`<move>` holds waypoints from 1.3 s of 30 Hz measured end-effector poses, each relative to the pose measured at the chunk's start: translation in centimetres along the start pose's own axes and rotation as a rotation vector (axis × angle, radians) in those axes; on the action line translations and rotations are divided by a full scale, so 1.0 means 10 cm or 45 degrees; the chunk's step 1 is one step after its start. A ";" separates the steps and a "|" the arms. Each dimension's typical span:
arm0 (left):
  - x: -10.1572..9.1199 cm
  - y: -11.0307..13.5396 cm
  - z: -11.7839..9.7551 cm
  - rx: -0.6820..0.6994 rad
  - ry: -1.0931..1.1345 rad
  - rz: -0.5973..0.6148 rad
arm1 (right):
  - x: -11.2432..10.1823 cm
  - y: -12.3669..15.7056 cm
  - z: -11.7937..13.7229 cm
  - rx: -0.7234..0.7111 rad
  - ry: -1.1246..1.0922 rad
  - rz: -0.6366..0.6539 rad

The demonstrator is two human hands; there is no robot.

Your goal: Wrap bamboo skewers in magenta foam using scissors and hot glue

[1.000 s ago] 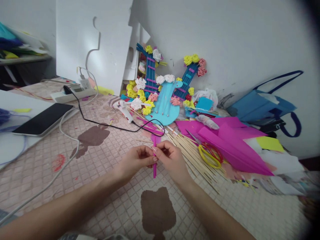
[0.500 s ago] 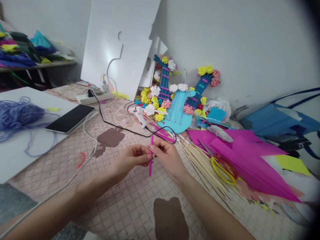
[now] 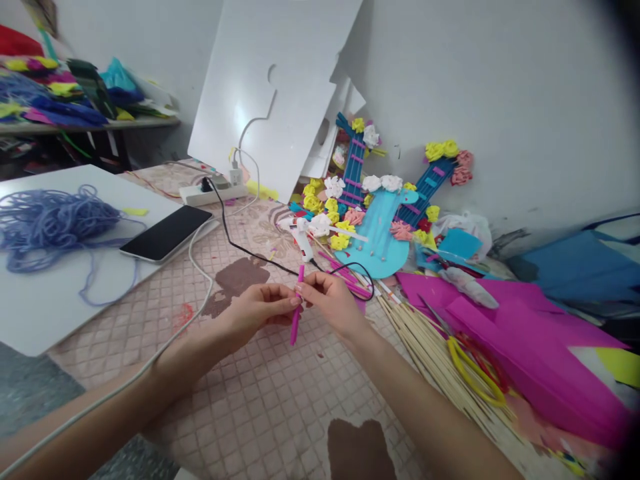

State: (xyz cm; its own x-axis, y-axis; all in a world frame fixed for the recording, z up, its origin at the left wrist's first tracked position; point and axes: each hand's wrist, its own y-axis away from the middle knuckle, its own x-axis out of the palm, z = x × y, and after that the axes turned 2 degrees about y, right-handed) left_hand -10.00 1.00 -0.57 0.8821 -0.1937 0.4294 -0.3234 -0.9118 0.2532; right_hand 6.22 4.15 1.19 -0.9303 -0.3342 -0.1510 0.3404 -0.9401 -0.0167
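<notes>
Both my hands meet over the patterned mat, pinching a thin magenta stick (image 3: 295, 323) that stands nearly upright between them. My left hand (image 3: 255, 312) grips its middle from the left with closed fingers. From the other side my right hand (image 3: 330, 303) holds it with fingertips pressed together. Just behind the hands lie more magenta sticks (image 3: 345, 273) and a white glue gun (image 3: 303, 239) with a black cord. A bundle of bamboo skewers (image 3: 430, 347) lies to the right of my right wrist.
Blue foam guitars (image 3: 380, 227) with paper flowers lean on the wall. Magenta paper sheets (image 3: 510, 333) and yellow-handled scissors (image 3: 470, 373) lie on the right. On the left, a white board (image 3: 50, 293) carries purple yarn (image 3: 50, 223) and a phone (image 3: 167, 233); a power strip (image 3: 210, 193) sits behind.
The view has swung left, so the yarn and board come into sight and the clutter slides right. Both hands keep pinching the magenta stick, which now tilts slightly.
</notes>
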 end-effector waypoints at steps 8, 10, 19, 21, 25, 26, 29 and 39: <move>-0.16 -0.04 0.03 -0.011 0.053 0.011 | 0.03 -0.09 -0.05 -0.065 0.124 0.075; -0.17 -0.05 0.02 -0.029 0.102 0.003 | -0.06 -0.15 -0.05 -0.178 0.327 0.040; -0.18 -0.01 -0.06 -0.154 0.290 -0.014 | -0.42 -0.94 -0.26 -0.425 1.050 -0.337; -0.17 0.00 -0.06 -0.165 0.296 -0.007 | -0.36 -1.12 -0.31 -0.408 1.071 -0.285; -0.18 0.00 -0.05 -0.185 0.300 0.005 | -0.22 -1.30 -0.29 -0.399 1.062 -0.233; -0.18 0.01 -0.04 -0.190 0.303 0.008 | -0.21 -1.30 -0.26 -0.408 1.051 -0.247; -0.18 0.02 -0.05 -0.194 0.315 0.000 | -0.23 -1.17 -0.10 -0.456 1.002 -0.351; -0.18 0.03 -0.05 -0.161 0.245 0.046 | -0.56 0.30 0.42 -0.262 0.888 -0.221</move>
State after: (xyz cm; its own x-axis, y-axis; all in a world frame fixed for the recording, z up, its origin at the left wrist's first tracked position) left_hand -11.87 1.25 -0.80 0.7915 -0.1418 0.5945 -0.4048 -0.8504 0.3361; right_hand 11.83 2.93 6.15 -0.6941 0.0020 -0.7199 0.2793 -0.9209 -0.2718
